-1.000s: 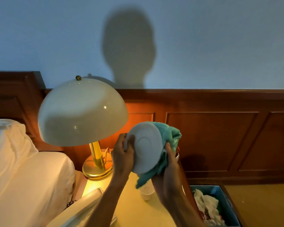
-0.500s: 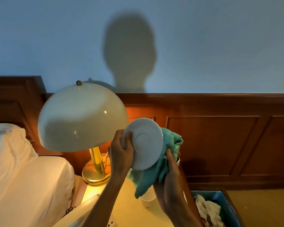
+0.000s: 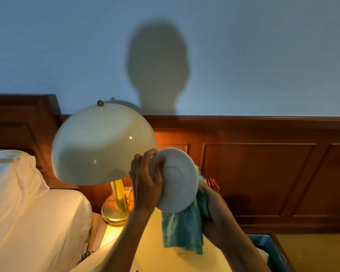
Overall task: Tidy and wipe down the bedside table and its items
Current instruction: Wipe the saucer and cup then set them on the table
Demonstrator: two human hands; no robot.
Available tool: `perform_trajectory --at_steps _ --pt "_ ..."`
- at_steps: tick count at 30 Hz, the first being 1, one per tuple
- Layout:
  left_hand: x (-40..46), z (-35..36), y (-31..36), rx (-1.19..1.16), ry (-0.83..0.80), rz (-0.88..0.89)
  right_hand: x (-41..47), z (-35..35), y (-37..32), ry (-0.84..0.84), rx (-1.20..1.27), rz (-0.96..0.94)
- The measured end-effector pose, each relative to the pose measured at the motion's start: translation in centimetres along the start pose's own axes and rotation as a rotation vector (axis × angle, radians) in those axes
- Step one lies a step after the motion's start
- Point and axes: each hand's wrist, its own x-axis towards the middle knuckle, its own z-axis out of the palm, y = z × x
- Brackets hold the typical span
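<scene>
My left hand grips the left rim of a white saucer, held up on edge above the bedside table with its underside toward me. Behind the saucer, my right hand holds a teal cloth against its far face. The cloth's loose end hangs down below the saucer. Most of my right hand's fingers are hidden by the saucer and cloth.
A brass lamp with a cream dome shade stands lit at the table's back left. White bedding lies on the left. A blue bin with rubbish sits on the floor at the right, below the wood wall panelling.
The saucer has turned in my hands and the cloth has slid from its top edge down behind and below it. The view tilted slightly upward.
</scene>
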Motion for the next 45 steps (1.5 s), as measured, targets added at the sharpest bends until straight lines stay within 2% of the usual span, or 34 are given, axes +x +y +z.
perform_trajectory --at_steps 3,6,12,15,19,22,25,28,32,36,39,41,43,45 --pt "-0.9 0.0 -0.1 -0.131 -0.072 0.030 0.1 0.6 -0.9 -0.013 0.067 -0.123" --pt "-2.3 0.1 0.7 -0.252 -0.210 0.070 1.0 1.0 -1.3 -0.026 0.003 -0.119" --pt "-1.7 0.2 0.4 -0.097 -0.035 0.074 0.9 0.5 0.0 0.005 -0.138 0.021" --pt "-0.8 0.3 0.4 -0.020 0.037 0.059 0.3 0.1 1.0 0.012 -0.088 0.107" --pt "-0.5 -0.3 -0.2 -0.051 0.075 -0.023 -0.3 -0.8 1.3 0.013 0.081 -0.001" --pt "-1.0 -0.7 -0.2 -0.115 0.003 -0.015 -0.5 -0.4 0.3 0.014 0.071 -0.122" --pt "-1.7 -0.4 1.0 -0.160 -0.092 0.072 0.3 0.3 -0.2 0.087 -0.060 -0.118" --pt "-1.1 -0.4 1.4 -0.117 0.003 0.057 0.5 0.3 0.7 0.098 -0.119 -0.079" --pt "-0.3 -1.4 0.2 -0.095 0.075 -0.031 -0.3 0.0 0.8 0.040 -0.029 -0.055" --pt "-1.7 -0.9 0.9 -0.166 -0.062 0.007 0.4 0.2 0.7 0.084 0.086 -0.091" --pt "-1.9 -0.4 0.8 -0.170 -0.081 0.019 0.3 0.3 2.0 0.100 0.121 0.025" --pt "-1.6 -0.3 0.3 -0.165 -0.039 -0.044 0.1 0.0 3.0 0.047 0.098 0.094" --pt "-1.3 -0.3 -0.2 -0.159 -0.012 -0.123 0.0 0.3 3.4 0.042 0.088 0.055" --pt "-1.6 -0.1 -0.5 -0.172 -0.045 -0.123 0.0 0.9 2.9 0.040 0.115 -0.045"
